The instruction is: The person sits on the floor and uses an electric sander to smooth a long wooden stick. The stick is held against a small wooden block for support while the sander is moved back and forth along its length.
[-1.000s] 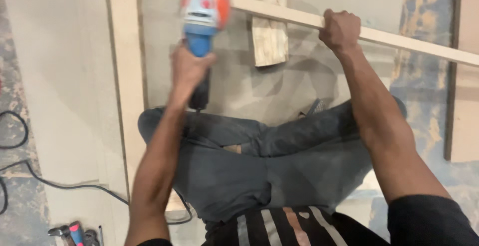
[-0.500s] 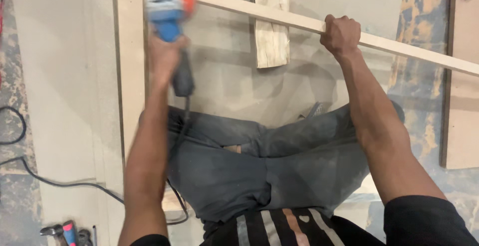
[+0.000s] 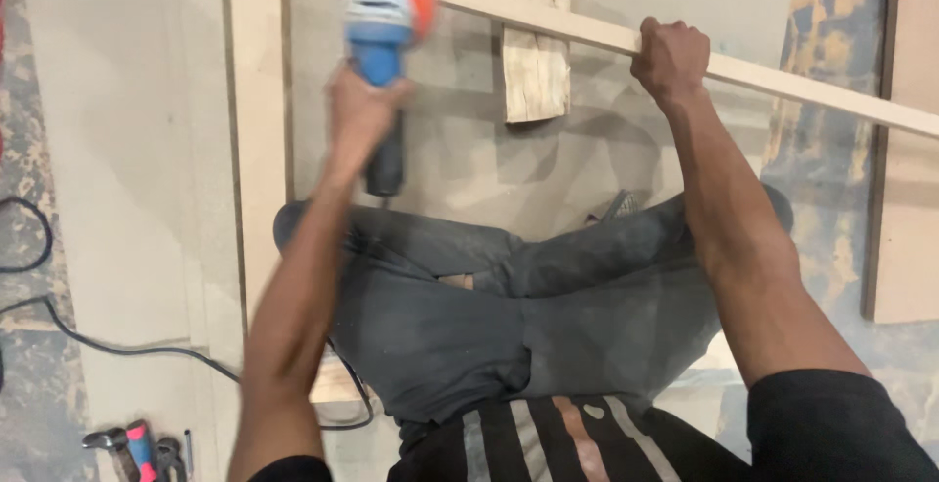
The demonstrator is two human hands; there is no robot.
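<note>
While left hand (image 3: 364, 115) grips blurred grinder (image 3: 386, 13) | right hand (image 3: 671, 55) clenches wooden strip (image 3: 802, 89) | risk: one-handed tool kicks, strip shifts toward fingers.

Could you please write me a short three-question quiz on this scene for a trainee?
1. True or false: the left hand holds the blue grinder.
2. What does the right hand grip?
A. a hammer
B. the long strip
C. the cable
3. Fill in: the strip lies across a short upright ____ of rough wood.

Key
1. True: it grips the handle, and the orange disc end sits at the strip's left end.
2. B: the fingers close around the strip.
3. Block: it lies under the strip, between the two hands.
</note>
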